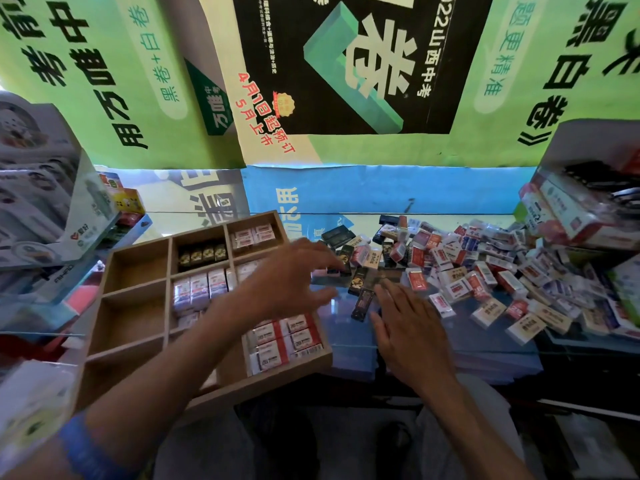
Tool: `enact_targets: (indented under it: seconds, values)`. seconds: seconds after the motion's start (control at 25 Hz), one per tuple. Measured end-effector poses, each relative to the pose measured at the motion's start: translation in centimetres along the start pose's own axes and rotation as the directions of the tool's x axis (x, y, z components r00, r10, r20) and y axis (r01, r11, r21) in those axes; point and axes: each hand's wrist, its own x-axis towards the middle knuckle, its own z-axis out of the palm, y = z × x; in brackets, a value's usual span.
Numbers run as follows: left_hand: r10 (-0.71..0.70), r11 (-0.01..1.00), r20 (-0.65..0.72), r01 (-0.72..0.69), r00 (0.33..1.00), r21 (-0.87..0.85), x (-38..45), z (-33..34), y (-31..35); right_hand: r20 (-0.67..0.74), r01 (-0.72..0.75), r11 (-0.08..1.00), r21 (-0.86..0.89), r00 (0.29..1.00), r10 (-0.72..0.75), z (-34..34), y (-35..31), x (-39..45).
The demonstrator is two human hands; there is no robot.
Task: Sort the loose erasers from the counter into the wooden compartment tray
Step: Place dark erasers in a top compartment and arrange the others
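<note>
A wooden compartment tray (135, 306) lies on the glass counter at the left. Its far middle cell holds black erasers (202, 252), and other cells hold white-and-red erasers (285, 336). A large pile of loose erasers (485, 271) spreads over the counter to the right. Several black erasers (362, 292) lie between the tray and the pile. My left hand (294, 275) reaches across the tray's right edge with fingers spread, fingertips at the black erasers. My right hand (408, 323) lies flat, fingers straight, beside a black eraser. Neither hand visibly holds anything.
Boxed stationery (52, 209) is stacked at the left beside the tray. Packaged goods (571, 209) stand at the right, behind the pile. Green and black posters (346, 81) cover the back wall. The counter's front edge (433, 375) runs just below my right hand.
</note>
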Motion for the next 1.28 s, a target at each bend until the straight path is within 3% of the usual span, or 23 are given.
enact_targets:
  seconds: [0.08, 0.16, 0.32, 0.4, 0.44, 0.48, 0.52, 0.56, 0.6, 0.64, 0.68, 0.72, 0.8, 0.84, 0.92, 1.04, 1.16, 1.28]
  values:
    - [0.055, 0.997, 0.256, -0.067, 0.965, 0.041, 1.6, 2.8, 2.0, -0.004, 0.013, 1.0, 0.004, 1.0, -0.013, -0.1, 0.2, 0.0]
    - [0.027, 0.998, 0.374, -0.049, 0.927, 0.049, 2.6, 4.5, 2.4, -0.002, 0.009, 1.0, 0.011, 1.0, -0.009, -0.1, 0.0, 0.0]
    - [-0.067, 0.997, 0.332, 0.053, 0.941, 0.05, 2.2, 4.3, 1.7, 0.007, -0.007, 1.0, 0.01, 1.0, 0.007, -0.2, 0.0, -0.1]
    - [-0.149, 0.954, 0.218, 0.198, 0.964, -0.225, 1.3, 3.4, 1.7, 0.022, -0.004, 1.0, 0.01, 1.0, 0.004, -0.3, 0.0, -0.1]
    - [-0.26, 0.822, 0.141, 0.295, 0.955, -0.486, 0.9, 2.8, 1.8, 0.02, -0.004, 1.0, 0.012, 1.0, 0.004, -0.3, 0.0, -0.1]
    - [-0.404, 0.575, 0.104, 0.341, 0.909, -0.743, 0.7, 1.8, 1.6, 0.019, -0.004, 1.0, 0.016, 1.0, 0.004, -0.3, 0.0, -0.1]
    - [-0.534, 0.264, 0.138, 0.319, 0.834, -0.91, 0.5, 0.7, 1.0, 0.016, -0.006, 1.0, 0.018, 1.0, 0.005, -0.3, 0.0, 0.0]
    - [-0.611, -0.002, 0.186, 0.234, 0.77, -0.972, 0.2, -0.4, 0.1, 0.015, -0.007, 1.0, 0.017, 1.0, 0.007, -0.3, -0.1, 0.0]
    - [-0.667, -0.145, 0.211, 0.154, 0.715, -0.977, -0.4, -1.5, -1.5, 0.018, -0.007, 1.0, 0.018, 1.0, 0.006, -0.1, -0.1, 0.0]
    - [-0.719, -0.189, 0.22, 0.119, 0.659, -0.975, -1.1, -2.6, -3.3, 0.023, -0.006, 1.0, 0.023, 1.0, 0.005, -0.1, -0.1, 0.0]
    - [-0.772, -0.154, 0.208, 0.14, 0.6, -0.978, -2.0, -3.7, -5.1, 0.025, -0.006, 1.0, 0.028, 1.0, 0.005, -0.1, -0.1, 0.0]
    - [-0.824, -0.054, 0.17, 0.223, 0.54, -0.973, -2.8, -4.8, -6.7, 0.024, -0.008, 0.999, 0.032, 1.0, 0.007, 0.0, 0.0, 0.1]
    - [-0.884, 0.252, 0.016, 0.506, 0.467, -0.825, -4.6, -6.7, -10.3, 0.021, -0.011, 0.999, 0.034, 1.0, 0.01, 0.0, 0.1, 0.0]
    - [-0.882, 0.387, -0.067, 0.636, 0.466, -0.668, -5.5, -7.8, -11.7, 0.022, -0.01, 0.999, 0.033, 1.0, 0.01, 0.0, 0.1, 0.0]
    - [-0.838, 0.54, -0.154, 0.756, 0.523, -0.37, -6.9, -9.5, -14.0, 0.021, -0.015, 0.999, 0.035, 1.0, 0.014, 0.0, 0.0, 0.0]
    - [-0.719, 0.694, -0.089, 0.719, 0.689, -0.04, -7.0, -9.6, -16.2, 0.022, -0.022, 0.999, 0.03, 1.0, 0.021, 0.0, 0.0, 0.1]
    - [-0.632, 0.756, -0.13, 0.645, 0.764, 0.114, -7.0, -8.3, -17.4, 0.027, -0.018, 1.0, 0.019, 0.999, 0.018, 0.1, 0.0, 0.1]
    - [-0.556, 0.793, -0.22, 0.591, 0.801, 0.149, -7.4, -7.2, -17.5, 0.03, -0.022, 1.0, 0.018, 0.999, 0.021, 0.2, 0.1, 0.1]
